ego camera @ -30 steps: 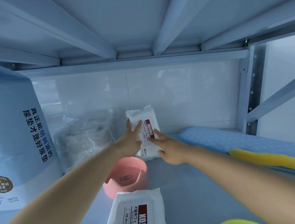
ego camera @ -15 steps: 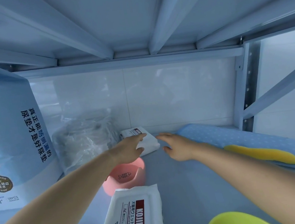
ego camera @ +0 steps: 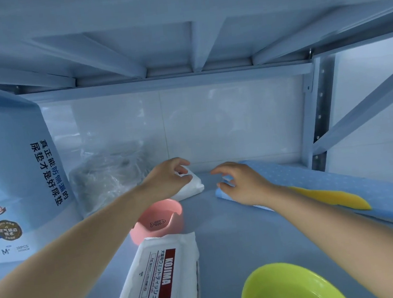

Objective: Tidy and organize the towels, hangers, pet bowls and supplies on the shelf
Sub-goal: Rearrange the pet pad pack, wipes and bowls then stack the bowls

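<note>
A small white wipes pack (ego camera: pixel 191 188) lies flat at the back of the shelf (ego camera: pixel 228 234), near the wall. My left hand (ego camera: pixel 168 178) hovers over its left end with loosely curled fingers, the thumb touching the pack. My right hand (ego camera: pixel 241 183) is a little to the right, apart from the pack. Its fingers are relaxed and hold nothing, above the end of a blue dotted mat (ego camera: pixel 348 183). A pink pet bowl (ego camera: pixel 158 221) sits under my left forearm. A large KOJIMA wipes pack (ego camera: pixel 162 284) lies in front of it, and a green bowl (ego camera: pixel 289 288) at the front right.
A tall blue bag of pet pads (ego camera: pixel 12 171) stands at the left. Next to it a clear plastic bag (ego camera: pixel 109 176) leans at the back. A yellow flat piece (ego camera: pixel 332 197) lies on the blue mat. The upper shelf's ribs hang low overhead; a steel post (ego camera: pixel 320 114) stands at the right.
The small wipes pack went from upright between both hands to lying flat at the back. Both hands have loosened and lifted off it; the right hand moved right over the mat.
</note>
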The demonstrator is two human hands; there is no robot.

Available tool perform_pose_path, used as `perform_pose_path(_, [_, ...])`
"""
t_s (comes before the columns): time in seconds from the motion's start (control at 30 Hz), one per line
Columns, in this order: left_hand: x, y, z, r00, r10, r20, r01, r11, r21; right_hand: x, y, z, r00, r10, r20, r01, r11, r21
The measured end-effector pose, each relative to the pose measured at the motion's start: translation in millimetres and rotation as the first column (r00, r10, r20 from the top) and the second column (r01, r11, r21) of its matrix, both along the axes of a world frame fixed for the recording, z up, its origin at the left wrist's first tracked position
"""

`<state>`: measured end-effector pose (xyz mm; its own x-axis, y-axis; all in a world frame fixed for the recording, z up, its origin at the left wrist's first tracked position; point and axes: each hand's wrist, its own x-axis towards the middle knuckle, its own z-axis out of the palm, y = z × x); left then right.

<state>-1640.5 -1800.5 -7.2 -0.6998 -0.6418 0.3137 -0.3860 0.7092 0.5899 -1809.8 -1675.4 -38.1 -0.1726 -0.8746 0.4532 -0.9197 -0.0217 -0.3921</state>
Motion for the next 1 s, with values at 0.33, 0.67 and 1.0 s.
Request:
perform_pose_path(0.33, [19.9, 75.7, -0.4, 0.979, -0.202, 0.022, 0.198, 0.974, 0.106, 10.7, 74.8, -6.2, 0.994, 0.048, 0.096, -0.036, 0.992, -0.123])
perform_pose_path(0.67, [22.1, 147.3, -5.6, 0.954, -0.279, 0.111, 0.282, 0.959, -0.008, 41.6, 142.2, -11.7, 0.986, -0.043, 0.160, 0.060, 0.993, -0.104])
perform_pose_path(1.0, [33.1, 185.7, -24.5, 0.940, -0.264, 0.215, 0.315, 0.914, -0.254, 65.5, 225.9, -27.7, 0.938, -0.299, 0.177, 0.313, 0.948, -0.055])
